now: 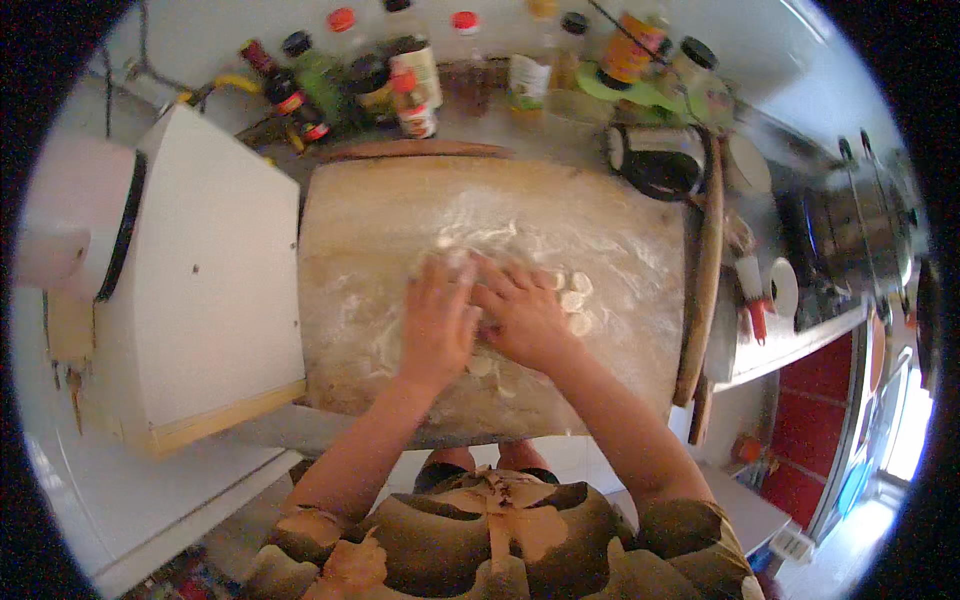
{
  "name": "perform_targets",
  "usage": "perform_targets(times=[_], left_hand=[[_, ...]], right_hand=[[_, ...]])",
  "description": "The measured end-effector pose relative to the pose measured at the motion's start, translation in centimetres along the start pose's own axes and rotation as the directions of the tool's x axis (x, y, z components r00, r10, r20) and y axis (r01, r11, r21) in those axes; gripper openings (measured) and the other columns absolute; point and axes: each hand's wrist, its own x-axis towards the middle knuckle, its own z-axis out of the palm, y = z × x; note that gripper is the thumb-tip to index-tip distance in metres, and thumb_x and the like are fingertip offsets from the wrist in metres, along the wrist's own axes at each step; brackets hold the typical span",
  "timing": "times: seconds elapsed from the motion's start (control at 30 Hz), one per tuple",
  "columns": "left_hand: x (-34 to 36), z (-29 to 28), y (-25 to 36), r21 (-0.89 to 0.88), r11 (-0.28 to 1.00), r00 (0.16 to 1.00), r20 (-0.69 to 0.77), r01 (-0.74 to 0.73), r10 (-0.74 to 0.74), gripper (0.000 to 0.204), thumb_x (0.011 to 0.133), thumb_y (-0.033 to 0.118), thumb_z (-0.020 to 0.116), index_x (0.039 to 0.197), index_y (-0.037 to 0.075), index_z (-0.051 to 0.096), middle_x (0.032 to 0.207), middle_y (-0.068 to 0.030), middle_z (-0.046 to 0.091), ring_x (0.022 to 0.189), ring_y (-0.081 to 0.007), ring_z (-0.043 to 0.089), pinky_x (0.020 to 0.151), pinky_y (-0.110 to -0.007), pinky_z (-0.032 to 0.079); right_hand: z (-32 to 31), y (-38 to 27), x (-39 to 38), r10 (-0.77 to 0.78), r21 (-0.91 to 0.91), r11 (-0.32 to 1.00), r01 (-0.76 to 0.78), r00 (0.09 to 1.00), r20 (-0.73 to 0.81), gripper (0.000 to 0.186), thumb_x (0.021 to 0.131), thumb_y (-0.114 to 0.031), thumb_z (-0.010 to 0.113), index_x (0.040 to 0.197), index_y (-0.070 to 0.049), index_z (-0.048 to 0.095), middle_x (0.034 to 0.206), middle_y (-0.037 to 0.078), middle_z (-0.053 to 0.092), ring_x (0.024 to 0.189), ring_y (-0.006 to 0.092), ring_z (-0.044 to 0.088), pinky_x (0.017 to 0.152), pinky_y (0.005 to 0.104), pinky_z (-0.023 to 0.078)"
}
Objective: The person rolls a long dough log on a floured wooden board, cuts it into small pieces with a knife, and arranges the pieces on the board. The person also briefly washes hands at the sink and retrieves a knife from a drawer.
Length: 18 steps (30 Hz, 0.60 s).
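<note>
just your side of the hands, a pale dough piece (480, 367) lies on the board (380, 200). your left hand (438, 320) and right hand (522, 315) are unclenched, close together, fingers stretched forward — i can't tell what, if anything, lies under them. more dough pieces (574, 302) sit just right of your right hand; swinging it outward could squash them, and where flour (490, 233) is thin they could stick. they look roundish, so no clear long axis or pointing direction. well beyond your hands stand bottles (467, 65).
</note>
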Motion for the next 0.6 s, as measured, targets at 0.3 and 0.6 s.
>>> perform_targets(times=[0.3,0.6], left_hand=[[4.1,0.2,-1.0,0.221,0.975,0.997,-0.076,0.008,0.009,0.059,0.089,0.031,0.059,0.142,0.011,0.045,0.154,-0.0144,0.032,0.142,-0.0397,0.027,0.111,-0.066,0.017],[-1.4,-0.5,1.1,0.038,0.999,0.999,0.051,0.005,-0.007,0.06,0.088,0.035,0.061,0.141,0.01,0.046,0.153,-0.0147,0.032,0.142,-0.0388,0.027,0.109,-0.068,0.017]], right_hand=[[-1.8,2.7,3.7,0.17,0.025,0.985,-0.17,0.943,-0.287,0.058,0.087,-0.031,0.062,0.142,-0.019,0.045,0.153,0.007,0.036,0.134,0.0353,0.041,0.111,0.0588,0.027],[-2.4,2.0,-1.8,0.151,-0.01,0.988,-0.152,0.987,-0.051,0.058,0.083,-0.021,0.063,0.14,-0.018,0.05,0.148,0.008,0.043,0.134,0.0313,0.041,0.111,0.0532,0.029]])
